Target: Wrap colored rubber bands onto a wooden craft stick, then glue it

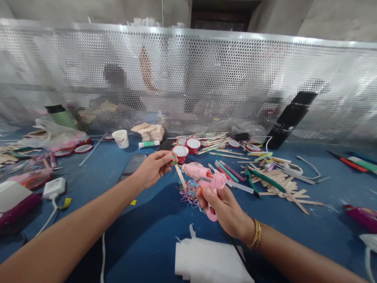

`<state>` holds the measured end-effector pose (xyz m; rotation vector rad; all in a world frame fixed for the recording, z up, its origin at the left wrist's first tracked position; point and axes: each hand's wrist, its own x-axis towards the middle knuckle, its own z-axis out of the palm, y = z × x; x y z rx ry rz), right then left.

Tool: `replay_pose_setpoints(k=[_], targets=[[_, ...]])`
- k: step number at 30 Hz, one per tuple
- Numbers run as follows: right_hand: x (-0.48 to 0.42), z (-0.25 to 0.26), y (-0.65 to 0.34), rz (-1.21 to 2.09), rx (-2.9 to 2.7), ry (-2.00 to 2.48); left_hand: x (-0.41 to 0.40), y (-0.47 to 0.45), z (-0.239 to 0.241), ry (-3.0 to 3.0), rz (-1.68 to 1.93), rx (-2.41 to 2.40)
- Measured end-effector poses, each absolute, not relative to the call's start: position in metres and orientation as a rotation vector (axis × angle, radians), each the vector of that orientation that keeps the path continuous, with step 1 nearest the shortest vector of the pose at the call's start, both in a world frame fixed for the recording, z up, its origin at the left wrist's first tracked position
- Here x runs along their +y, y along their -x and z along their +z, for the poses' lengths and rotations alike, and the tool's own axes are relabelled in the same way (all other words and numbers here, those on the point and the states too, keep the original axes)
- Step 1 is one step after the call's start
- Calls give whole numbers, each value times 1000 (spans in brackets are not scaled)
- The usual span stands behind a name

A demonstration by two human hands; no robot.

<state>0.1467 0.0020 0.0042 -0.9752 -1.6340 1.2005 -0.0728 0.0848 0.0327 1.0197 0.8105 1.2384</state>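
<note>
Between the thumb and fingers of my left hand is a wooden craft stick with a green band near its upper end. My right hand is wrapped round the handle of a pink hot glue gun, whose nozzle points left at the stick. Whether the nozzle touches the stick I cannot tell. Below the stick lies a tangle of coloured rubber bands. Just behind sit red-sided rolls of tape. A folded white sheet rests on the blue table beneath my right hand.
Pliers with green handles lie on loose craft sticks at right. A dark phone, a paper cup and a glue stick are at left. A black bottle leans against the perforated metal screen; a person sits behind it.
</note>
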Motion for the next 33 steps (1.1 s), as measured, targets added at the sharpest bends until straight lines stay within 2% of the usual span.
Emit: replay_pose_setpoints(k=[33], targets=[[0, 8, -146, 1179, -1709, 986, 87, 76, 33, -974, 1262, 809]])
